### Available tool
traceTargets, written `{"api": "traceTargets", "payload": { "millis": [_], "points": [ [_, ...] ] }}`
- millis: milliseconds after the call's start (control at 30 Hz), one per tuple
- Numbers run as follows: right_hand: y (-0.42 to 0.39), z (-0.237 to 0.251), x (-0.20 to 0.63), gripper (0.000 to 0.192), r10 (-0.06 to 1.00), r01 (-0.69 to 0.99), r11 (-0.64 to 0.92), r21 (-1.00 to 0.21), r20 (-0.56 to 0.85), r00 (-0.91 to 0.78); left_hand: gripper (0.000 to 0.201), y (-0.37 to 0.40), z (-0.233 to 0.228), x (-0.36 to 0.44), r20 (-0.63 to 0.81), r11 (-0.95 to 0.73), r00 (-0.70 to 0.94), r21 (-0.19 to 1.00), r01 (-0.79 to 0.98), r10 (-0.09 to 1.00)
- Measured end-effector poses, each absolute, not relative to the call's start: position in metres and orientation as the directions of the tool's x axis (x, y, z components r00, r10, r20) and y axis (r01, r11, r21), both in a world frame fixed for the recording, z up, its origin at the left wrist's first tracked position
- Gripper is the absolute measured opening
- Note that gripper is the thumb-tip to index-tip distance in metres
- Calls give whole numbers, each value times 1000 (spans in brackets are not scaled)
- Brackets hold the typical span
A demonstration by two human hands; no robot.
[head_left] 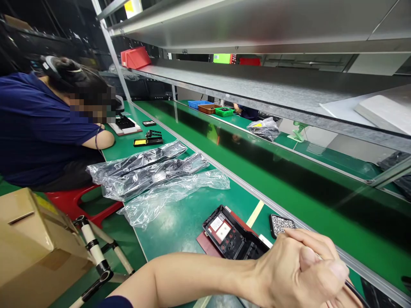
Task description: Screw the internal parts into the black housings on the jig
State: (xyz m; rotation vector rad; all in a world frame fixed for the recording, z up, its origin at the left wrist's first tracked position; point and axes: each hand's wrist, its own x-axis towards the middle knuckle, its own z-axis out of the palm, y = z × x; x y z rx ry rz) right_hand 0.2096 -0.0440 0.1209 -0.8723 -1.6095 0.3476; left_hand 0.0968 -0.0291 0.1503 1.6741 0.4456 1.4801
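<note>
**Head view: a cable gripped above an open black casing**

Head camera pictures show one hand [298, 273], seemingly the left, closed tight around a thin black cable [356, 295], thumb pressed on top, apparently to steady it. The other hand is not seen. Just beside the fist, a black casing [229, 237] is laid open on a dark red mat [205, 246], its inside turned up for access. A small black tray [281, 224] of tiny screws is kept near it. Clear plastic bags [150, 171] holding dark parts are spread further along the green bench [167, 226]. Blue, brown and green bins [210, 108] are lined up far off; the green one holds dark pieces. A co-worker [45, 128] is seated at the left.
</note>
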Motion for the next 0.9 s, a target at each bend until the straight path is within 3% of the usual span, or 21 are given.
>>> {"api": "traceTargets", "payload": {
  "millis": [433, 633, 800, 900],
  "points": [
    [-44, 123, 209, 29, 698, 351, 675, -649, 716, -18, 47, -25, 144, 99, 595, -588, 264, 801, -114, 759],
    [-48, 125, 199, 41, 751, 320, 578, -750, 643, 151, 49, -22, 147, 101, 644, -610, 256, 765, -208, 721],
    [-44, 126, 205, 23, 660, 337, 712, -616, 751, -21, 42, -27, 152, 98, 584, -551, 269, 811, -194, 766],
    [-43, 126, 207, 18, 664, 314, 710, -630, 748, 0, 40, -28, 154, 95, 613, -582, 264, 790, -195, 744]
  ]
}}
